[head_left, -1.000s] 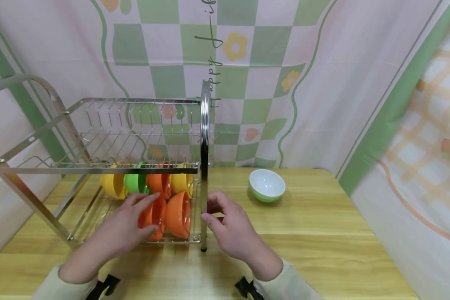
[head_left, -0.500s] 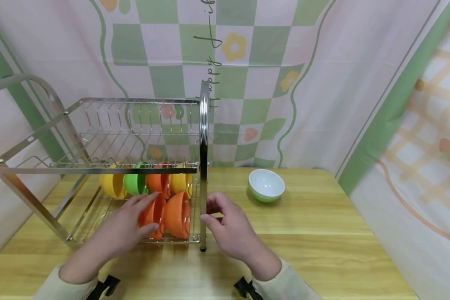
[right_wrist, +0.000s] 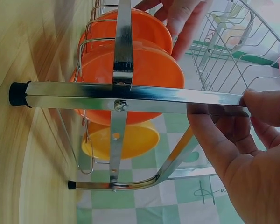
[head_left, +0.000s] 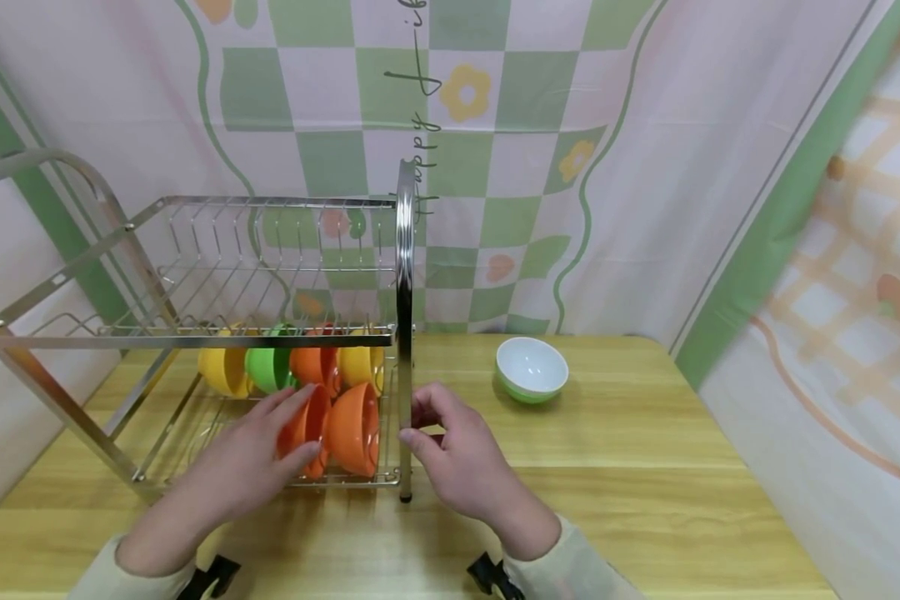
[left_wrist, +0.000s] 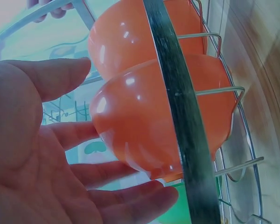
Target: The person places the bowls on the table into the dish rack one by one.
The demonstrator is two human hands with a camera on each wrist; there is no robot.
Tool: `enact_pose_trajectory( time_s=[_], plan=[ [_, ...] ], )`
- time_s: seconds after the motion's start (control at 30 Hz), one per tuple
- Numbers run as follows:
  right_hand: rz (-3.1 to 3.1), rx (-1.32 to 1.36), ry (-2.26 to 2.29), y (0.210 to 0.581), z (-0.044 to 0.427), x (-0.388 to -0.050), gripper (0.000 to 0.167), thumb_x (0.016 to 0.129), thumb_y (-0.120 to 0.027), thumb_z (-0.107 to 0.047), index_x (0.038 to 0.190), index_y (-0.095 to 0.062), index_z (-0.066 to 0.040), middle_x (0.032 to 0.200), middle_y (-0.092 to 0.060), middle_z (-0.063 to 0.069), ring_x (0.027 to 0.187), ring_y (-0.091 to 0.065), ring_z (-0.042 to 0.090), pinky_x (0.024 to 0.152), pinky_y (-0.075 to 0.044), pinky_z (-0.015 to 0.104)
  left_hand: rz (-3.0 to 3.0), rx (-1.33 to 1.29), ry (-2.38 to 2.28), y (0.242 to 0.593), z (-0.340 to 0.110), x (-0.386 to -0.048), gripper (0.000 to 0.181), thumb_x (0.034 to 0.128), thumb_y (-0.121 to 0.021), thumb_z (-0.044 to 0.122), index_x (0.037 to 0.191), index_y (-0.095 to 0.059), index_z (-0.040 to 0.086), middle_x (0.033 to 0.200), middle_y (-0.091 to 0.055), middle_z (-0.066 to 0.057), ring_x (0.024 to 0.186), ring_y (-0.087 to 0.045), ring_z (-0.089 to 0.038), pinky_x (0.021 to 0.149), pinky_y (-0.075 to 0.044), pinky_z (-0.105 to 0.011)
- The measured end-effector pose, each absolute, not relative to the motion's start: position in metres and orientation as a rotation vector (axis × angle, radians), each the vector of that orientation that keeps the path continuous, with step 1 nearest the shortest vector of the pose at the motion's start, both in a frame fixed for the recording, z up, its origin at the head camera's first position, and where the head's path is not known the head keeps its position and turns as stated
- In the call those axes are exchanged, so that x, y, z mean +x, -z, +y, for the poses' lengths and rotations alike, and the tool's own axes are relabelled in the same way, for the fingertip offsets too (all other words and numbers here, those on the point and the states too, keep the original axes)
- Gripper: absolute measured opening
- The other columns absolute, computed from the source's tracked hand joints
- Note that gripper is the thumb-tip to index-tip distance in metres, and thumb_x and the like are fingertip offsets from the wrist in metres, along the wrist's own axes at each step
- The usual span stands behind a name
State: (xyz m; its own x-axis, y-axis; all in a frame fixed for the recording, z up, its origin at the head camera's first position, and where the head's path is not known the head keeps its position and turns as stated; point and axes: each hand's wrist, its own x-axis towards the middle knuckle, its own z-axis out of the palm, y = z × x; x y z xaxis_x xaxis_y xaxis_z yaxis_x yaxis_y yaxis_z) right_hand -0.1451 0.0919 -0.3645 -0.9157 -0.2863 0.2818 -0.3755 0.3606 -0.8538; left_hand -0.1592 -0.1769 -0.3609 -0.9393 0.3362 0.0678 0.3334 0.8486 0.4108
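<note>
A two-tier metal dish rack (head_left: 404,275) stands on the left of the table. On its lower tier, two orange bowls rest on their sides at the front: a left orange bowl (head_left: 312,427) and a right orange bowl (head_left: 354,429). My left hand (head_left: 236,458) is at the left one, fingers extended and spread along its outside, palm apart from it; in the left wrist view the thumb (left_wrist: 65,77) is close to the bowl wall. With thumb and fingers, my right hand (right_wrist: 252,154) pinches the rack's front right upright (right_wrist: 168,95).
Behind the orange bowls stand yellow (head_left: 225,371), green (head_left: 270,368), red-orange (head_left: 315,368) and another yellow bowl (head_left: 362,367). A green bowl with white inside (head_left: 532,369) sits upright on the wooden table (head_left: 645,492), right of the rack. A patterned curtain (head_left: 540,183) hangs behind.
Both hands keep their places at the bowl and the upright. The whole view shifts very slightly to the left; the bowls stay put.
</note>
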Motion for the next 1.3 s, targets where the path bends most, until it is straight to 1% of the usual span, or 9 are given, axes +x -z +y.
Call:
enact_pose_trajectory(
  time_s=[0.27, 0.43, 0.57, 0.7, 0.8, 0.9, 1.03, 1.2, 1.3],
  plan=[
    [-2.528, 0.609, -1.62, 0.364, 0.092, -0.145, 0.014, 0.097, -0.063, -0.009, 0.106, -0.054, -0.015, 0.102, -0.06, -0.002, 0.098, -0.058, 0.014, 0.084, -0.056, 0.032, 3.006, 0.495, -0.709, 0.355, -0.176, -0.154, 0.076, 0.0983, -0.056, 0.052, 0.158, -0.028, 0.014, 0.155, -0.027, -0.028, 0.128, -0.038, -0.057, 0.094, -0.036, -0.076],
    [-2.531, 0.61, -1.629, 0.364, 0.091, -0.145, 0.014, 0.097, -0.063, -0.009, 0.106, -0.054, -0.014, 0.103, -0.06, -0.002, 0.099, -0.058, 0.014, 0.084, -0.056, 0.031, 3.068, 0.449, -0.75, 0.345, -0.171, -0.145, 0.078, 0.097, -0.056, 0.056, 0.157, -0.029, 0.013, 0.151, -0.033, -0.027, 0.131, -0.035, -0.055, 0.094, -0.035, -0.076],
    [-2.545, 0.593, -1.629, 0.364, 0.092, -0.144, 0.014, 0.097, -0.065, -0.011, 0.106, -0.054, -0.014, 0.104, -0.06, -0.002, 0.1, -0.058, 0.014, 0.084, -0.055, 0.029, 3.117, 0.475, -0.874, 0.337, -0.165, -0.137, 0.072, 0.0955, -0.065, 0.045, 0.154, -0.036, 0.014, 0.144, -0.043, -0.02, 0.126, -0.044, -0.046, 0.091, -0.043, -0.071],
    [-2.569, 0.557, -1.623, 0.365, 0.093, -0.144, 0.014, 0.097, -0.066, -0.014, 0.105, -0.056, -0.015, 0.104, -0.061, -0.003, 0.101, -0.058, 0.014, 0.084, -0.055, 0.027, 3.099, 0.554, -1.086, 0.333, -0.156, -0.13, 0.065, 0.0923, -0.073, 0.03, 0.148, -0.042, 0.016, 0.132, -0.052, -0.009, 0.119, -0.054, -0.033, 0.09, -0.05, -0.06],
    [-2.585, 0.537, -1.607, 0.365, 0.094, -0.145, 0.014, 0.096, -0.068, -0.016, 0.104, -0.057, -0.016, 0.104, -0.061, -0.004, 0.1, -0.058, 0.013, 0.083, -0.055, 0.026, 3.007, 0.647, -1.29, 0.332, -0.146, -0.126, 0.064, 0.0889, -0.077, 0.018, 0.144, -0.045, 0.018, 0.129, -0.053, -0.003, 0.116, -0.055, -0.025, 0.092, -0.052, -0.05],
    [-2.597, 0.523, -1.581, 0.363, 0.095, -0.145, 0.013, 0.095, -0.069, -0.017, 0.103, -0.059, -0.017, 0.103, -0.061, -0.005, 0.099, -0.059, 0.013, 0.081, -0.056, 0.027, 2.879, 0.745, -1.484, 0.333, -0.135, -0.125, 0.067, 0.0855, -0.078, 0.008, 0.143, -0.046, 0.023, 0.132, -0.052, 0.0, 0.116, -0.056, -0.021, 0.095, -0.052, -0.04],
    [-2.609, 0.514, -1.56, 0.361, 0.096, -0.145, 0.013, 0.094, -0.071, -0.019, 0.102, -0.061, -0.018, 0.101, -0.061, -0.005, 0.097, -0.06, 0.013, 0.08, -0.056, 0.027, 2.719, 0.864, -1.719, 0.338, -0.124, -0.127, 0.071, 0.0833, -0.077, -0.002, 0.141, -0.047, 0.027, 0.132, -0.051, 0.0, 0.114, -0.059, -0.022, 0.093, -0.053, -0.037],
    [-2.609, 0.521, -1.57, 0.36, 0.097, -0.146, 0.013, 0.094, -0.072, -0.018, 0.102, -0.061, -0.017, 0.1, -0.062, -0.005, 0.097, -0.061, 0.013, 0.08, -0.056, 0.027, 2.572, 1.079, -1.931, 0.345, -0.114, -0.132, 0.069, 0.0839, -0.074, -0.008, 0.141, -0.048, 0.02, 0.128, -0.054, -0.003, 0.116, -0.058, -0.026, 0.093, -0.053, -0.04],
    [-2.585, 0.521, -1.617, 0.361, 0.097, -0.146, 0.014, 0.093, -0.072, -0.013, 0.102, -0.062, -0.016, 0.101, -0.063, -0.004, 0.098, -0.061, 0.014, 0.08, -0.056, 0.027, 2.508, 1.107, -1.991, 0.349, -0.11, -0.134, 0.068, 0.0855, -0.073, -0.008, 0.142, -0.047, 0.021, 0.128, -0.054, -0.003, 0.118, -0.056, -0.026, 0.094, -0.052, -0.041]
  ],
)
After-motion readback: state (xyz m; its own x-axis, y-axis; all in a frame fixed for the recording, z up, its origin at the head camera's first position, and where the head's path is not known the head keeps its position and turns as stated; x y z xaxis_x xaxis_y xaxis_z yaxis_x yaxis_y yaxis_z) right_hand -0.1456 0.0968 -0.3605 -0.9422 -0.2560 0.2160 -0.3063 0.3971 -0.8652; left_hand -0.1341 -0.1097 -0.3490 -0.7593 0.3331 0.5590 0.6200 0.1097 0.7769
